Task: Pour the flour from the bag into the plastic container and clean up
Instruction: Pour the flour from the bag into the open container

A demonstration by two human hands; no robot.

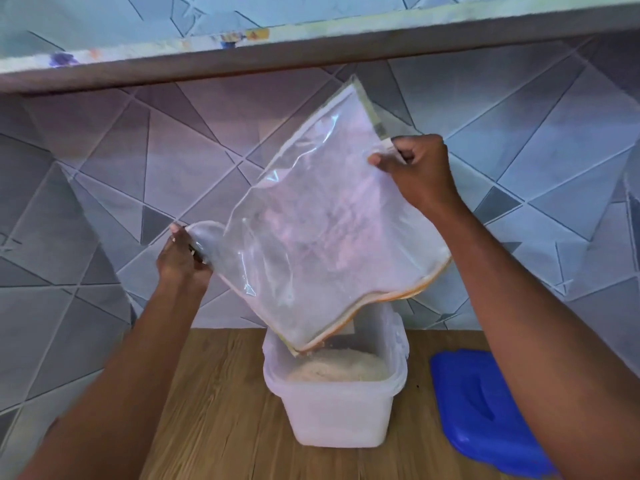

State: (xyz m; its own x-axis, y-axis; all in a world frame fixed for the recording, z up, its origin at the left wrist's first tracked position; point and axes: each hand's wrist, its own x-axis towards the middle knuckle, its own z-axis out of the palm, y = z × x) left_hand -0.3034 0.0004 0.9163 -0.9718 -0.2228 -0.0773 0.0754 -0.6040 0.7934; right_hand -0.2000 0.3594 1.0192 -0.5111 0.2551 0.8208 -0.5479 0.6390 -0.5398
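A clear plastic bag [322, 230] with an orange zip edge hangs upside down, its open mouth just over the white plastic container [332, 410]. My left hand [181, 259] pinches the bag's lower left corner. My right hand [417, 171] grips its upper right corner, higher up. The bag looks nearly empty, dusted white inside. A mound of pale flour [337, 367] lies in the container, which stands on the wooden counter [221, 410].
A blue lid [485, 410] lies flat on the counter to the container's right, partly under my right forearm. A tiled wall [104, 202] rises right behind the container. A shelf edge [311, 50] overhangs above the bag.
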